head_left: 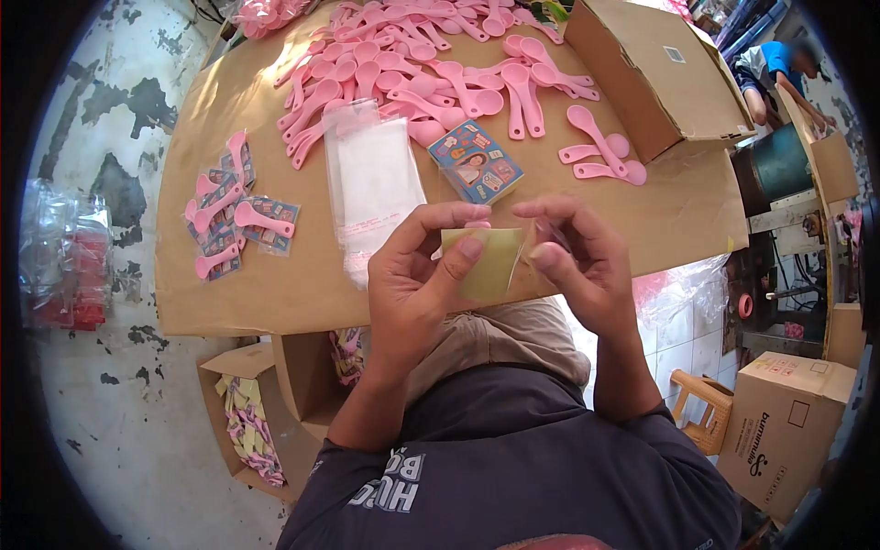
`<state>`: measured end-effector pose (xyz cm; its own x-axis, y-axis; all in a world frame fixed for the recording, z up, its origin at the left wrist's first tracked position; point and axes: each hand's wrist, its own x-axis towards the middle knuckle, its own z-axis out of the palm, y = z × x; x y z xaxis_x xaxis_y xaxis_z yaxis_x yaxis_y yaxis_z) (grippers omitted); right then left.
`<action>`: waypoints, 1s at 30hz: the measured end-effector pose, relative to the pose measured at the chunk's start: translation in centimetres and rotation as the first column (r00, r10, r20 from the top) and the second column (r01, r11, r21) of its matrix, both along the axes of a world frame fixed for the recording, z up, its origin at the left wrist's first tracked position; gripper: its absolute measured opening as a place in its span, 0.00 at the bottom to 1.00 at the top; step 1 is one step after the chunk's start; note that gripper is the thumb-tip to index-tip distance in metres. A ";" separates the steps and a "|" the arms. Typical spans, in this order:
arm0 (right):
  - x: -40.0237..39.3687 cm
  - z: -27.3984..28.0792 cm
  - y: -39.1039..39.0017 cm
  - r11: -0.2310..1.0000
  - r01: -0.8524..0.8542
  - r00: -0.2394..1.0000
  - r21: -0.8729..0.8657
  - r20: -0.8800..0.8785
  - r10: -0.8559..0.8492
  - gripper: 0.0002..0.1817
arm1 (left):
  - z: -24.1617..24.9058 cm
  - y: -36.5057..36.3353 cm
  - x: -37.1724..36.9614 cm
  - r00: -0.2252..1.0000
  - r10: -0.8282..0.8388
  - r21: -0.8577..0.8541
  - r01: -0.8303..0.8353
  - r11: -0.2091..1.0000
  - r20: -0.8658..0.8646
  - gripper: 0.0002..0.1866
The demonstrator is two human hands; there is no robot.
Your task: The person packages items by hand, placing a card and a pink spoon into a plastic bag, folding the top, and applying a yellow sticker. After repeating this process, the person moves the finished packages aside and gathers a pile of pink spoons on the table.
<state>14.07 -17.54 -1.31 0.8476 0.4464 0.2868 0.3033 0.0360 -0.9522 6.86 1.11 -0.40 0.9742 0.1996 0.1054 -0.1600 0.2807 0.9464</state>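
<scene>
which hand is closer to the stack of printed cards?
Right. The right hand is just below the printed cards; the left hand sits lower and further left. Both pinch the yellow-green packet.

On your table [229, 284] a heap of pink spoons [412, 64] lies beside a stack of clear bags [374, 179], a printed card pack [475, 160] and an open carton [660, 73]. At your far left sit packed spoons [229, 215]. On the floor you have a box of packets [252, 422] and a sealed box [784, 431].
</scene>
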 end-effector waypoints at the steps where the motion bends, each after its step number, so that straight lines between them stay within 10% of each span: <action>1: 0.1 0.2 0.2 1.000 0.006 1.000 0.004 0.025 -0.006 0.10 | 0.0 0.0 0.0 1.000 -0.005 0.003 0.005 1.000 0.001 0.13; 8: 0.3 0.0 -0.1 0.970 -0.082 0.967 0.228 -0.217 0.133 0.07 | 0.5 -0.4 0.4 1.000 -0.014 0.050 0.015 0.999 -0.019 0.12; 19: 0.8 0.1 -2.7 0.968 -0.092 0.994 0.235 -0.037 0.104 0.06 | -0.5 -0.5 0.2 0.989 -0.048 0.215 0.016 0.976 0.143 0.05; 22: 0.5 0.8 -2.7 0.968 -0.102 0.994 0.230 -0.022 0.110 0.06 | -0.4 -0.6 0.3 0.985 -0.065 -0.012 0.067 0.998 0.159 0.02; 30: -0.8 0.7 -1.0 0.967 -0.048 0.996 0.250 -0.063 0.065 0.13 | 0.6 -0.8 -0.5 0.988 -0.151 -0.025 0.150 0.988 -0.031 0.33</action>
<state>13.22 -18.50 -0.63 0.8450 0.4162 0.3359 0.2272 0.2893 -0.9299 6.32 0.32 0.16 0.9962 0.0526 0.0697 -0.0829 0.3208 0.9435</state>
